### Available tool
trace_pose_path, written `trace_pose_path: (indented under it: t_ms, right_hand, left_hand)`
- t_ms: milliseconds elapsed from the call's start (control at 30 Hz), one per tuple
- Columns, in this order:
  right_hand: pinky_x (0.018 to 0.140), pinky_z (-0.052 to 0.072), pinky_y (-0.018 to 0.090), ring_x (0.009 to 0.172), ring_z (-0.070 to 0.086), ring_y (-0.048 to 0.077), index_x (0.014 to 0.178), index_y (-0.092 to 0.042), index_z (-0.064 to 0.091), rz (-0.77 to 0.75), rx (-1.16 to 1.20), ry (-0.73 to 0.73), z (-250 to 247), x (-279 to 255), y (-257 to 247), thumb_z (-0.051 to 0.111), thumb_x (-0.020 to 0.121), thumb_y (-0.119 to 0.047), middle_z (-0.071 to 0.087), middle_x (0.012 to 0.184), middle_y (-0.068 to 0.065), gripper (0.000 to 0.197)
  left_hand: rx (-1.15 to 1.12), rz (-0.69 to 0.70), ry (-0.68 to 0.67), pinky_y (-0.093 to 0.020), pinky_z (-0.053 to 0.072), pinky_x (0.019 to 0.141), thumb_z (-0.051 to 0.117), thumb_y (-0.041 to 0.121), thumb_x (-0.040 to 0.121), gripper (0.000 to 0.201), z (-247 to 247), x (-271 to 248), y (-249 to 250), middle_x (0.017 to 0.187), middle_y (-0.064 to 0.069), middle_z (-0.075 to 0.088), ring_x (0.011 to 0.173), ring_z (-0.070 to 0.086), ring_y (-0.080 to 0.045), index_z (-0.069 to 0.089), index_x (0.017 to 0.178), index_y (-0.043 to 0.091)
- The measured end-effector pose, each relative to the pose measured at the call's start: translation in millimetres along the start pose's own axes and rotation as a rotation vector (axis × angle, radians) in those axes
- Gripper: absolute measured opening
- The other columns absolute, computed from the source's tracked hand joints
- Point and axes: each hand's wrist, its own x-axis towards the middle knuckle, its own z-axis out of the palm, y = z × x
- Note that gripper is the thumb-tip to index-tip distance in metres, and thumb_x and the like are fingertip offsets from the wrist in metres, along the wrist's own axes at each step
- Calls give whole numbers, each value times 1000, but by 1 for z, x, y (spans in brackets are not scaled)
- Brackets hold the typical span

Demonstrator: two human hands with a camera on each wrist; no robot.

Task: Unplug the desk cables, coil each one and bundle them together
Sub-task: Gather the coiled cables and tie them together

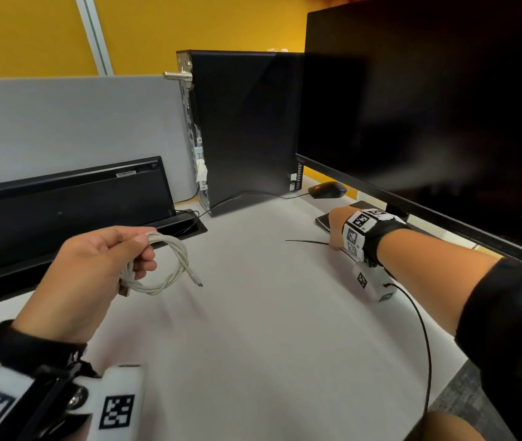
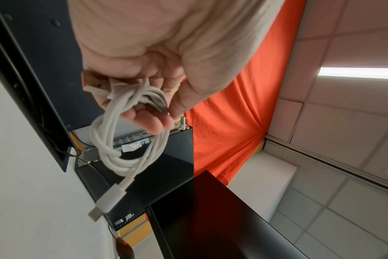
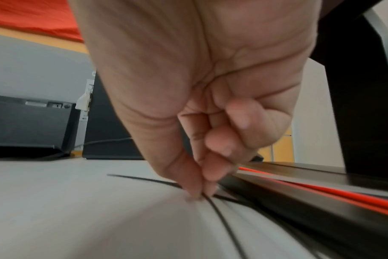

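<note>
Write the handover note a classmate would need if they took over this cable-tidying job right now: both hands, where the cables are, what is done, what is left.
Left hand: grips the coiled white cable above the desk, one plug dangling free.
Right hand: pinches a thin black strand lying on the desk beside the monitor base; whether it is a cable or a tie is unclear.
Done: white cable unplugged and coiled.
Left: bundling. A black cable still runs along the desk from the mouse past the computer tower.
</note>
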Motion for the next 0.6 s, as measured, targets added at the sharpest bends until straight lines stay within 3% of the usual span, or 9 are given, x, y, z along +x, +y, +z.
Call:
trace_pose_path:
  t_ms: [100, 167, 233, 400, 600]
  right_hand:
    - [59, 47, 26, 64, 60, 16, 75, -18, 60, 8, 107, -55, -16, 4, -18, 62, 82, -38, 63, 69, -3, 21]
    - [51, 44, 21, 49, 58, 11, 66, -15, 60, -18, 295, -107, -33, 3, -36, 61, 82, -31, 63, 55, -5, 22]
    - [41, 35, 16, 32, 47, 11, 58, -11, 60, -66, 578, -189, -52, -4, -56, 59, 79, -22, 56, 43, -3, 24]
    - [44, 28, 22, 46, 36, 16, 56, -9, 51, -318, 1135, -474, -88, -40, -107, 52, 81, -9, 48, 59, 7, 25]
    - [49, 23, 26, 51, 35, 15, 65, -8, 50, -656, 1278, -651, -108, -72, -166, 44, 88, -8, 46, 62, 5, 24]
  left_hand:
    - [-27, -3, 19, -33, 34, 58, 53, 10, 97, 19, -1, 0, 3, 67, -2, 64, 62, 57, -17, 73, 97, 11]
    - [-44, -2, 52, -34, 35, 59, 53, 9, 97, 19, -4, 2, 3, 66, -2, 63, 61, 56, -16, 72, 98, 10]
    - [-61, -8, 85, -33, 32, 56, 52, 8, 96, 19, -6, 3, 3, 66, -1, 61, 57, 53, -15, 72, 99, 10]
    - [-121, -59, 141, -30, 25, 53, 50, 8, 94, 23, -14, 7, 7, 57, 2, 48, 48, 37, -12, 73, 93, 6]
    - [25, -53, 77, -24, 28, 45, 65, 28, 86, 19, -19, 0, 19, 50, 5, 39, 44, 32, -11, 79, 81, 15]
